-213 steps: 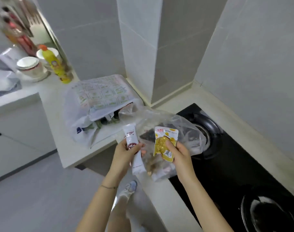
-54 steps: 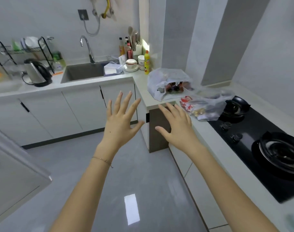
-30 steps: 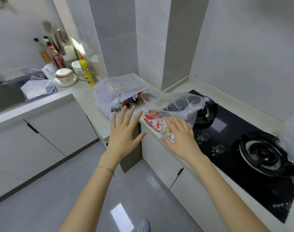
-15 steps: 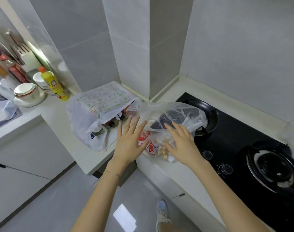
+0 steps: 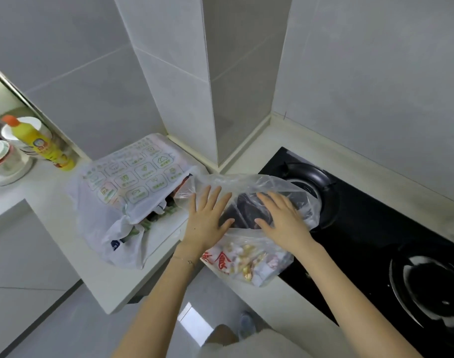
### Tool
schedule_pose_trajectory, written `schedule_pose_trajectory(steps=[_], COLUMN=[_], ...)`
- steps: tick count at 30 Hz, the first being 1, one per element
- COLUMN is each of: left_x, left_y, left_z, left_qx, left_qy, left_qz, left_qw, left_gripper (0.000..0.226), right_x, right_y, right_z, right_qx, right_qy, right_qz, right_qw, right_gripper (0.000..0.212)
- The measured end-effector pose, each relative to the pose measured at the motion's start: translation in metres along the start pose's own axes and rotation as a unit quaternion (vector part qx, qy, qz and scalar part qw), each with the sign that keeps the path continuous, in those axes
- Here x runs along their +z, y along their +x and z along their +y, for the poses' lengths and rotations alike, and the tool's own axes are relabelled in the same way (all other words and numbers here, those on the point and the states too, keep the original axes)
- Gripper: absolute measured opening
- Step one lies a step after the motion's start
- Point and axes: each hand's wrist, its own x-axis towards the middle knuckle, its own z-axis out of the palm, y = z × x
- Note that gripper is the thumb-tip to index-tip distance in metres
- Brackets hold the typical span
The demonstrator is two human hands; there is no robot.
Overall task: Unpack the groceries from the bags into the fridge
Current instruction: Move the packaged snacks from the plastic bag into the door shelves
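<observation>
A clear plastic bag (image 5: 249, 184) lies on the white counter (image 5: 73, 257) beside the stove, with small wrapped snacks (image 5: 244, 262) showing through its near end. My left hand (image 5: 207, 220) reaches over the bag's mouth with straight, spread fingers. My right hand (image 5: 282, 220) is flat over the bag's middle, fingers straight, holding nothing. A white printed bag (image 5: 127, 192) lies to the left, dark and green groceries showing at its opening. The fridge is out of view.
A black gas hob (image 5: 375, 241) with two burners fills the counter to the right; the clear bag's far end lies over the near burner. A yellow bottle (image 5: 40, 143) and stacked bowls (image 5: 3, 158) stand far left. A tiled column rises behind the bags.
Both empty hands have moved forward from in front of the bags onto the clear bag. The view has tilted down and closer to the counter.
</observation>
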Motion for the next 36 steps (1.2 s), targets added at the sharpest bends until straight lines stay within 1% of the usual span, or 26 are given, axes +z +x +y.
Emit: schedule_pose_trajectory(steps=[3, 7, 11, 14, 17, 20, 22, 24, 26, 29, 30, 34, 36], left_x=[0.008, 0.021, 0.033, 0.042, 0.047, 0.05, 0.05, 0.049, 0.046, 0.046, 0.049, 0.062, 0.065], left_y=[0.014, 0.027, 0.031, 0.029, 0.028, 0.03, 0.031, 0.03, 0.029, 0.029, 0.029, 0.03, 0.029], left_z=[-0.001, -0.007, -0.016, -0.026, -0.036, -0.044, -0.046, -0.044, -0.04, -0.033, -0.03, -0.023, -0.023], left_qx=[0.008, 0.049, 0.09, 0.127, 0.138, 0.138, 0.158, 0.166, 0.155, 0.121, 0.111, 0.106, 0.106], left_qy=[-0.026, -0.019, -0.021, -0.002, 0.008, 0.036, 0.03, -0.008, -0.052, -0.056, -0.045, 0.002, -0.01], left_qz=[-0.003, -0.013, -0.053, -0.084, -0.11, -0.145, -0.145, -0.18, -0.2, -0.206, -0.199, -0.192, -0.189], left_qw=[1.0, 0.999, 0.994, 0.988, 0.984, 0.979, 0.976, 0.97, 0.966, 0.969, 0.973, 0.976, 0.976], left_gripper=[0.063, 0.076, 0.085, 0.088, 0.088, 0.087, 0.09, 0.091, 0.08, 0.043, 0.038, 0.035, 0.036], right_x=[0.007, 0.023, 0.037, 0.044, 0.051, 0.056, 0.06, 0.064, 0.07, 0.078, 0.08, 0.087, 0.091], right_y=[0.008, 0.018, 0.021, 0.018, 0.013, 0.008, 0.005, 0.003, 0.001, 0.0, 0.001, 0.009, 0.016], right_z=[0.004, 0.003, -0.01, -0.023, -0.032, -0.036, -0.037, -0.036, -0.034, -0.03, -0.03, -0.026, -0.024], right_qx=[0.011, 0.024, 0.043, 0.076, 0.11, 0.14, 0.155, 0.17, 0.179, 0.181, 0.176, 0.151, 0.13], right_qy=[0.002, -0.024, -0.043, -0.059, -0.068, -0.079, -0.076, -0.062, -0.066, -0.061, -0.064, -0.069, -0.059], right_qz=[-0.011, -0.024, -0.057, -0.071, -0.071, -0.067, -0.059, -0.046, -0.043, -0.052, -0.056, -0.07, -0.083], right_qw=[1.0, 0.999, 0.997, 0.993, 0.989, 0.985, 0.983, 0.982, 0.981, 0.98, 0.981, 0.984, 0.986], right_gripper=[0.065, 0.064, 0.056, 0.051, 0.046, 0.036, 0.031, 0.029, 0.028, 0.031, 0.033, 0.046, 0.05])
